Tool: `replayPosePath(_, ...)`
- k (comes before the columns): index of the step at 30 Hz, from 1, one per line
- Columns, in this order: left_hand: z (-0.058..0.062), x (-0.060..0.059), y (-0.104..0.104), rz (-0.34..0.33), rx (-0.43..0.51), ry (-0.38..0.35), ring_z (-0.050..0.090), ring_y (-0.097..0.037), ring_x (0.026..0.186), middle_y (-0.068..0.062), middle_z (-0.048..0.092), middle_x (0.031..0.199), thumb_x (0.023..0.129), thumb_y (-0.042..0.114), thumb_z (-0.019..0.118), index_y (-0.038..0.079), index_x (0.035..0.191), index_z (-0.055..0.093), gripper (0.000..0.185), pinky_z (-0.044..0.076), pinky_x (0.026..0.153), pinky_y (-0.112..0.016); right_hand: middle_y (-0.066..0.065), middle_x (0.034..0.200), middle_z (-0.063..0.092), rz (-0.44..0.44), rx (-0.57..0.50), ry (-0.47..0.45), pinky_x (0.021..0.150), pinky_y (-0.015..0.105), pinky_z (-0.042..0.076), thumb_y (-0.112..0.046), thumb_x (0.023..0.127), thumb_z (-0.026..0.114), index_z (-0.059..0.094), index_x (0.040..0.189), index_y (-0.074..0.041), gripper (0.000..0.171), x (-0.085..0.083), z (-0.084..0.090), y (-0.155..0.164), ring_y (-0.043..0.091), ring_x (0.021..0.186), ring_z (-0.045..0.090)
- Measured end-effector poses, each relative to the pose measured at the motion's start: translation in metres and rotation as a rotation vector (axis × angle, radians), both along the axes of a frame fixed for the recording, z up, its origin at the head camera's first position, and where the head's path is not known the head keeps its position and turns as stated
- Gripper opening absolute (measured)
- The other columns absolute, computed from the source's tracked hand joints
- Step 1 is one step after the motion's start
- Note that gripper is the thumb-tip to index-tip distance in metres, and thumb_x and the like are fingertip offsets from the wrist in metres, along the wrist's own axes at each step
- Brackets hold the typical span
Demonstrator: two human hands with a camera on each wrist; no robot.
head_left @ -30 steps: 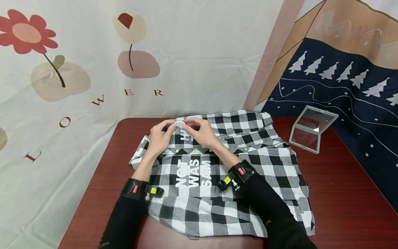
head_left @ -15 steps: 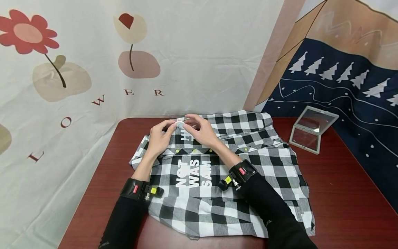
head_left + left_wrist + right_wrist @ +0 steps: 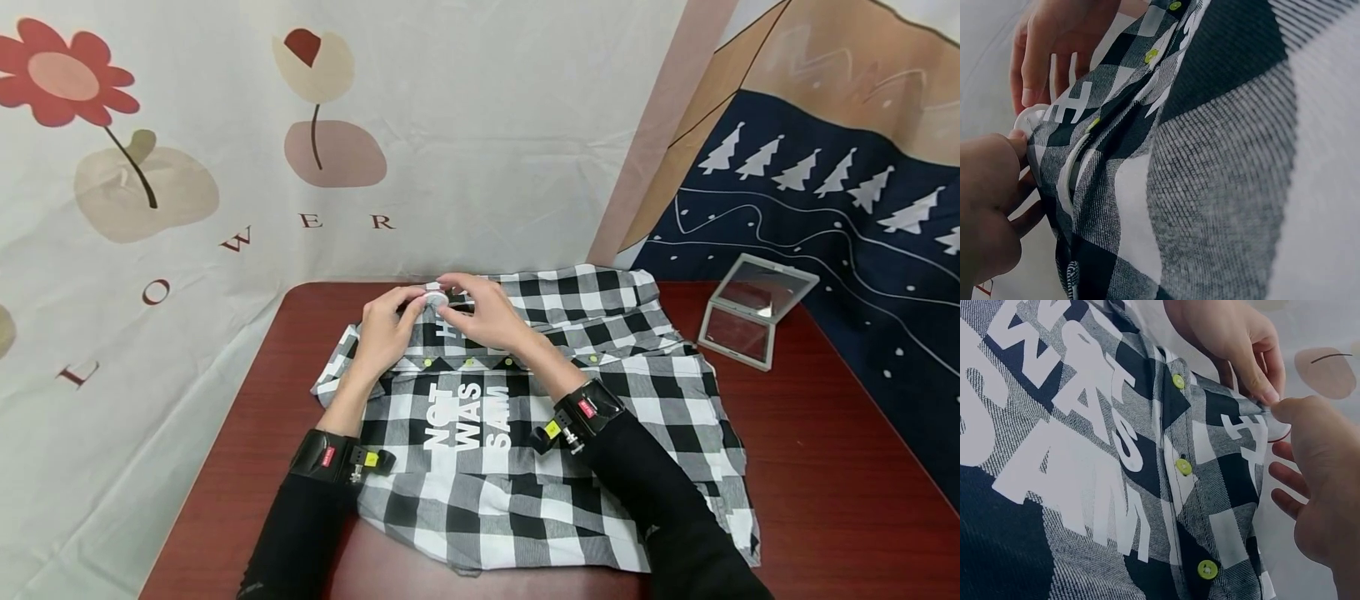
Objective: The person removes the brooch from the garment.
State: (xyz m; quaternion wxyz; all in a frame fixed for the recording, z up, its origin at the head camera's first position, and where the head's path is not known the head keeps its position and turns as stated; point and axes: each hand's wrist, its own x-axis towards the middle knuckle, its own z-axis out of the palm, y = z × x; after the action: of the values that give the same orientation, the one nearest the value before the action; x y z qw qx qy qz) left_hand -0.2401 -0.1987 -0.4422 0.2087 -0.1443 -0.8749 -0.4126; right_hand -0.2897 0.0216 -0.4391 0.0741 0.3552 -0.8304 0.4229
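A black-and-white plaid shirt with white block letters and yellow-green buttons lies spread on the table. At its far edge sits a small round white disc with a red rim, which also shows in the left wrist view as a pale disc against the cloth. My left hand pinches the disc's left side between thumb and finger, by the shirt's edge. The right hand is at the disc's other side, its thumb close against it and its fingers spread loosely apart. Whether the thumb touches is unclear.
An open square folding mirror stands at the right of the red-brown table. Behind the table hangs a pale cloth printed with flowers, and a dark blue cloth with white trees hangs at the right.
The right hand's fingers have lifted and spread away from the disc, leaving more of it visible. My left hand has stayed in place, and the shirt has barely moved.
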Motion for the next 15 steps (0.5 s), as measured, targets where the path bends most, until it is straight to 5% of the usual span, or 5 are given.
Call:
replayPosePath(7, 0.0036, 0.0024, 0.0004, -0.015, -0.113, 0.061, 0.072, -0.036, 0.089, -0.021, 0.082, 0.118, 0.114, 0.015, 0.068, 0.0, 0.127, 0.081, 0.024, 0.057, 0.082, -0.048, 0.013, 0.139, 0.079, -0.002, 0.082, 0.079, 0.113, 0.05, 0.057, -0.022, 0.107, 0.079, 0.074, 0.145, -0.005, 0.042, 0.0001, 0.0038, -0.0034, 0.033, 0.127, 0.074)
replayPosePath(15, 0.0051, 0.0025, 0.0014, -0.007, -0.183, 0.077, 0.079, -0.04, 0.104, -0.02, 0.082, 0.122, 0.113, 0.017, 0.069, 0.002, 0.126, 0.082, 0.024, 0.062, 0.09, -0.055, 0.012, 0.13, 0.083, 0.0, 0.081, 0.158, 0.103, 0.047, 0.061, -0.017, 0.109, 0.078, 0.081, 0.133, -0.006, 0.027, 0.0021, 0.0051, -0.0054, 0.033, 0.119, 0.076)
